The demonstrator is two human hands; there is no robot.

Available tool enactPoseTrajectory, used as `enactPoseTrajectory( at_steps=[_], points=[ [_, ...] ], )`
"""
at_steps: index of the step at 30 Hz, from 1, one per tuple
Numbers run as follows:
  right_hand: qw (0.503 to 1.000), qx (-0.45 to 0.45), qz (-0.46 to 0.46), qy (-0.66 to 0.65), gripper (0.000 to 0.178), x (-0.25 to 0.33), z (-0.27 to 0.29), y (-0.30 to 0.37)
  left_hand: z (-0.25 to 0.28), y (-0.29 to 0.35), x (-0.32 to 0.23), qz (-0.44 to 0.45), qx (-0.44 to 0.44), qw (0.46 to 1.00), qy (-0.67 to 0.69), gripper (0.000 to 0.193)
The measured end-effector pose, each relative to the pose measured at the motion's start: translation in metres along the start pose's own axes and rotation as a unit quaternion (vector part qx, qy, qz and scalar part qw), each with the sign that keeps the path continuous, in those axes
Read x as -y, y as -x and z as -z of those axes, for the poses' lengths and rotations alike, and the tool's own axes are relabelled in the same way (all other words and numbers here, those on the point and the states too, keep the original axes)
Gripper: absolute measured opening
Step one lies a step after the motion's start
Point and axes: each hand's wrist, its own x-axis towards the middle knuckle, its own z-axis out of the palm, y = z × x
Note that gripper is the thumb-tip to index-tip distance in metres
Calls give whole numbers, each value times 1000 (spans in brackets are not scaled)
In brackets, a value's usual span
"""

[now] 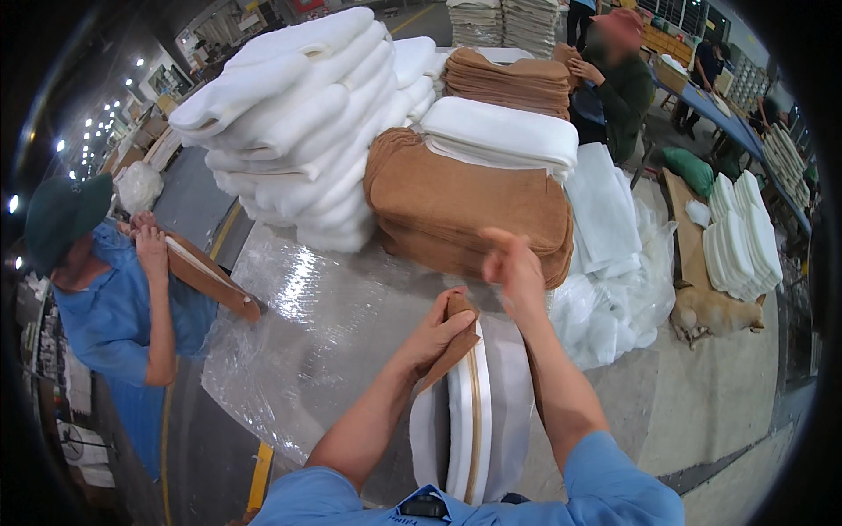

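Observation:
My left hand point(431, 337) is closed round the top end of a brown fabric cover point(458, 351), thumb pressed on the near side. Below it, in front of my body, hang long white padding layers point(458, 430) with a tan line down their length and pale grey flaps either side. My right hand point(516, 270) is raised just right of that end, slightly blurred, index finger stretched out and nothing visible in it. Directly beyond it lies a thick stack of brown fabric pieces point(469, 206); whether the fingertips touch the stack I cannot tell.
A tall pile of white padding point(298, 131) stands at the far left of the table point(324, 351), which has clear plastic film over it. Folded white padding point(500, 131) lies behind the brown stack. Co-workers stand left and far right. A dog point(715, 311) lies on the floor at right.

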Motion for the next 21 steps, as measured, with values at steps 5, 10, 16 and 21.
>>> enactPoseTrajectory(
  at_steps=[5, 10, 16, 21],
  points=[
    [990, 101, -62, 79, 83, -51, -40, -37, -12, -6, 14, -9, -37, 999, 25, 82],
    [984, 133, -30, 116, 88, -53, -48, -17, -12, 0, 25, -55, -44, 998, -9, 90],
    [990, 125, -34, 61, 81, -53, -36, 10, -20, -5, 32, -74, -6, 997, 38, 93],
    [991, 126, -36, 31, 67, -42, -32, 26, -23, -3, 31, -85, 31, 995, 30, 107]
  ],
)
